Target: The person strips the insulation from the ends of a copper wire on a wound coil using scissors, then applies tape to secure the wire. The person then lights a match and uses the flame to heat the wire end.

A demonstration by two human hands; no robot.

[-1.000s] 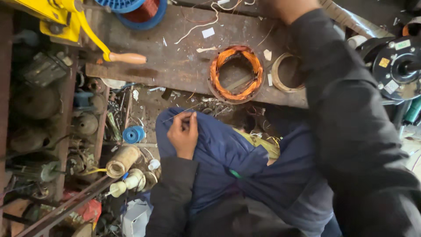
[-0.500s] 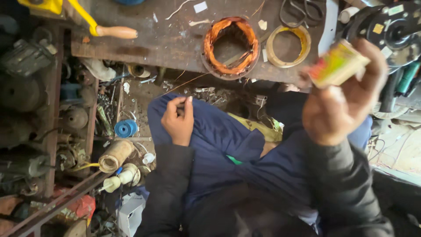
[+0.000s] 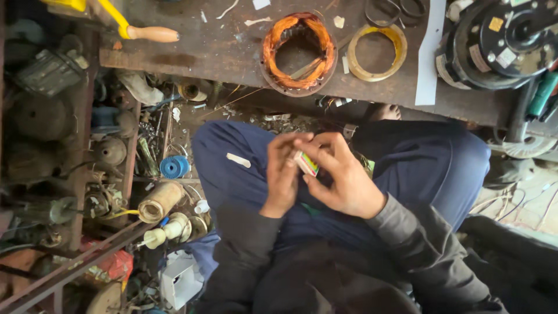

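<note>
Both hands meet over my lap, above my blue trousers. My right hand grips a small colourful box with a yellow, red and green side. My left hand touches the same box from the left with its fingertips. A small pale strip lies on my left thigh. Beyond my knees, on the worn wooden bench, sits a round copper wire coil and a yellowish ring.
A black motor housing stands on the bench at the right, beside a white paper strip. A wooden-handled yellow tool lies at the left. Shelves of old motor parts, a blue spool and tape rolls crowd the left.
My right hand came down from the bench with the colourful box to my lap. My left hand rose off my thigh and joined it at the box.
</note>
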